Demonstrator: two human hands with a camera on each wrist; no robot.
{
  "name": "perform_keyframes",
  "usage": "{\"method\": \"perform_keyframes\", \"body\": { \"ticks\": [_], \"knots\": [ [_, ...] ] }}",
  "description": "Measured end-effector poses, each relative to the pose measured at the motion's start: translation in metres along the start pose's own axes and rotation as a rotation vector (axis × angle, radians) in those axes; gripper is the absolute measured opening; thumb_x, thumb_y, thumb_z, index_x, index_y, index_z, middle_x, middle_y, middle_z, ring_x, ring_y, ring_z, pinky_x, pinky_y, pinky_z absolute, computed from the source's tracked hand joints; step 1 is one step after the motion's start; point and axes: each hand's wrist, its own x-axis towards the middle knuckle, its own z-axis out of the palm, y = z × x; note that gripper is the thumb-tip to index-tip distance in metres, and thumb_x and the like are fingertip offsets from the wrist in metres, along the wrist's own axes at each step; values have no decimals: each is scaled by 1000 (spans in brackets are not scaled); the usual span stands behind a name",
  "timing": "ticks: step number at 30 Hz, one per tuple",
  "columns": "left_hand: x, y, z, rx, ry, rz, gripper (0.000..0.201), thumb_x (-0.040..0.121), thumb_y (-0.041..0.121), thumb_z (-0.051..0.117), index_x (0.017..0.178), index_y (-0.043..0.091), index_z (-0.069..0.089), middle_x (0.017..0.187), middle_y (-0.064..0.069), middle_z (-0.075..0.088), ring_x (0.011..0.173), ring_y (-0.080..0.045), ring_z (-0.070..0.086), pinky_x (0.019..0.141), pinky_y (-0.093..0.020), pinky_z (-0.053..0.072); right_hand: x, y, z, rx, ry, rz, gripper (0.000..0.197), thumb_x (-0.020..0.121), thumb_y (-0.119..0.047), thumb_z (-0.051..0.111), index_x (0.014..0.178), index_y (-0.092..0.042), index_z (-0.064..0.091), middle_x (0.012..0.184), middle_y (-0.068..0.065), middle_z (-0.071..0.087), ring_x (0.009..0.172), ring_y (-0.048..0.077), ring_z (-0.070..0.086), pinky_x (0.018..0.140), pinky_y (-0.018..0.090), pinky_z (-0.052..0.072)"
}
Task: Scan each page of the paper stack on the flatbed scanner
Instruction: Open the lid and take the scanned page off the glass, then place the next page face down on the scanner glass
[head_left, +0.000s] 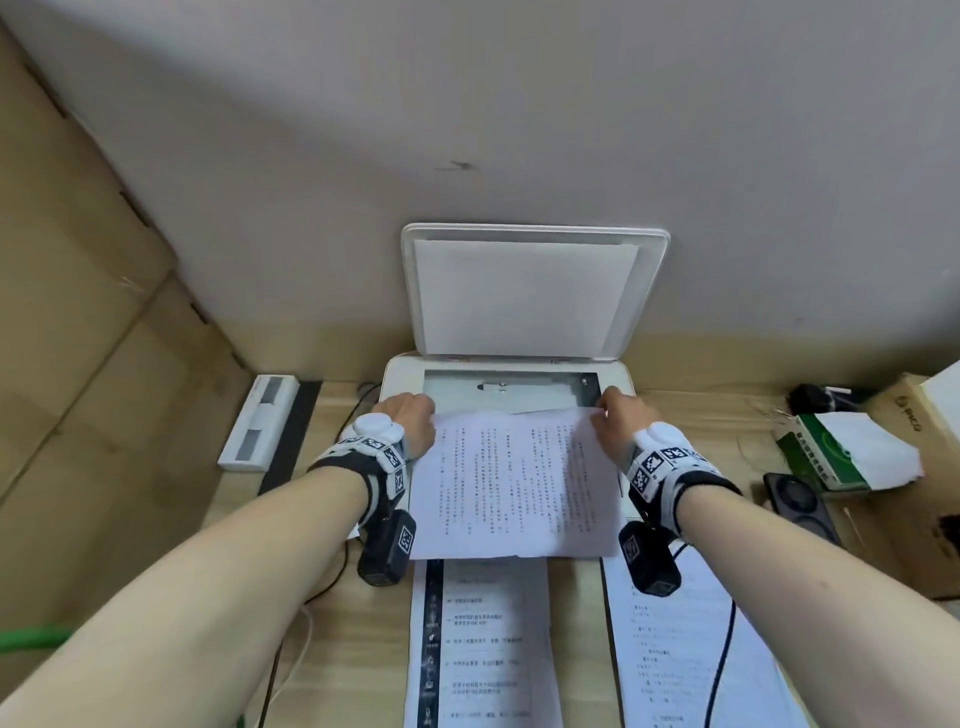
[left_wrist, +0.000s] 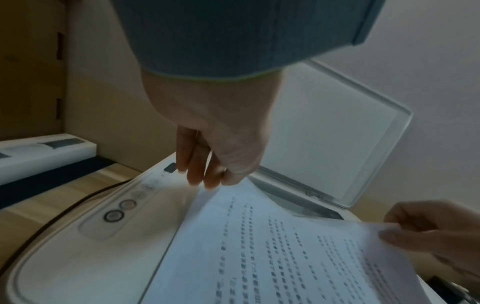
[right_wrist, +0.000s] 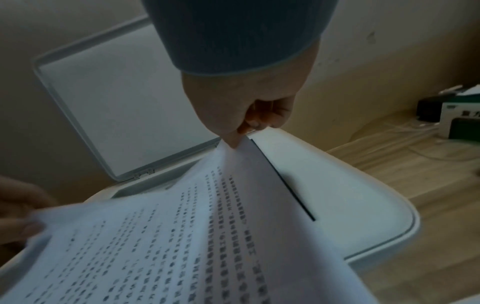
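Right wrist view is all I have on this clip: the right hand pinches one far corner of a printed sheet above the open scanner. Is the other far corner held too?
Observer: Yes, the left hand pinches the other far corner of the sheet.
Operator: Is a page already on the glass?
Observer: In the head view the glass is bare beyond the sheet. Under the sheet I cannot tell.
Operator: Any more pages waiting?
Observer: Two lie on the table in front of the scanner: a central page and a right-hand page.
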Motion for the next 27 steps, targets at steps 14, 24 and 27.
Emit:
{"method": "perform_keyframes", "body": {
  "ticks": [14, 24, 27],
  "knots": [
    [-9, 7, 61, 47, -39, 239, 41, 97, 20, 39, 134, 4, 46, 144, -12, 39, 131, -27, 41, 101, -36, 41, -17, -14, 66, 99, 30, -252, 15, 96, -11, 44, 109, -5, 51, 113, 15, 55, 106, 37, 54, 75, 35, 36],
    [10, 30, 80, 46, -15, 42, 71, 102, 44, 16, 152, -4, 2, 160, -23, -5, 150, -32, -2, 122, -42, 8, -3, -15, 84, -25, 76, -182, 59, 103, -43, 30, 153, -12, 21, 165, 7, 14, 148, 29, 19, 115, 45, 29],
    [14, 33, 88, 116, 68, 36, 74, 101, 48, 8, 151, -5, -1, 159, -25, -5, 149, -34, -4, 122, -42, 0, 4, -17, 87, -1, 125, -186, 62, 103, -44, 27, 156, -13, 19, 166, 7, 15, 150, 28, 16, 119, 44, 23]
  ]
}}
